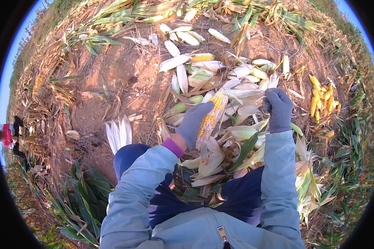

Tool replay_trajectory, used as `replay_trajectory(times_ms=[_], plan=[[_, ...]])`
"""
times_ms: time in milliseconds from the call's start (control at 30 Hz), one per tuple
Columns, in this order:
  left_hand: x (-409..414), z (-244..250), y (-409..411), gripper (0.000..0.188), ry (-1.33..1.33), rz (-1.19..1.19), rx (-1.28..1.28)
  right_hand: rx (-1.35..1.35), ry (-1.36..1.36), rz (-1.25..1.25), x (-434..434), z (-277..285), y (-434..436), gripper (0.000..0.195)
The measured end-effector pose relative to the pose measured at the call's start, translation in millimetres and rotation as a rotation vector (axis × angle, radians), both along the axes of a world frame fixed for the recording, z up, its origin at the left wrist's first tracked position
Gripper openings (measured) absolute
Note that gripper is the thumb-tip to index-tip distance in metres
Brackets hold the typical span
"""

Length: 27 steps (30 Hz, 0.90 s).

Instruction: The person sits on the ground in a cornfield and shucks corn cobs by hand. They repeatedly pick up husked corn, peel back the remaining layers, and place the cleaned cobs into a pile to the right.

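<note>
My left hand (195, 119), in a grey glove, is wrapped around a yellow ear of corn (214, 109) whose kernels are whitish and patchy towards the lower end. Pale husk leaves (246, 94) still join the ear at its upper end and stretch to the right. My gloved right hand (278, 104) has its fingers closed at the far end of these leaves. Beneath and beyond both hands lies a heap of unhusked corn ears (202, 74), one of them with bare yellow kernels (202, 57). Loose husks (212, 158) lie between my knees.
Husked yellow cobs (324, 98) are piled on the ground at the right. More unhusked ears (187, 35) lie farther ahead. Cut corn stalks (112, 21) ring the bare soil (93, 68). Green leaves (84, 199) lie by my left side. A person in red (8, 136) is at the far left.
</note>
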<state>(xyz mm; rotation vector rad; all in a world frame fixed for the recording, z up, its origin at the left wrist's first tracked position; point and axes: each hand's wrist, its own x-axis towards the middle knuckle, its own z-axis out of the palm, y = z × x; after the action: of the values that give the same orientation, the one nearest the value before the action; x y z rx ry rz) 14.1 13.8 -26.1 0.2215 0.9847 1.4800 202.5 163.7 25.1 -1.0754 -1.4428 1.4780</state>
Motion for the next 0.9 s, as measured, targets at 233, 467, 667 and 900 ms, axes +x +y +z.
replay_trajectory(times_ms=[233,467,667,900], plan=[[10,1,4,0.039,0.236,0.110,0.030,-0.088,-0.092,0.322,-31,-21,-41,0.020],[9,-6,1,0.042,0.896,0.139,0.166,-0.304,-0.029,0.274,-40,-17,-50,0.016],[13,6,-2,0.043,1.124,0.141,0.146,-0.272,-0.015,0.289,-38,-23,-48,0.014],[11,-6,4,0.044,0.833,0.145,0.100,-0.299,0.270,0.340,-35,-22,-41,0.011]])
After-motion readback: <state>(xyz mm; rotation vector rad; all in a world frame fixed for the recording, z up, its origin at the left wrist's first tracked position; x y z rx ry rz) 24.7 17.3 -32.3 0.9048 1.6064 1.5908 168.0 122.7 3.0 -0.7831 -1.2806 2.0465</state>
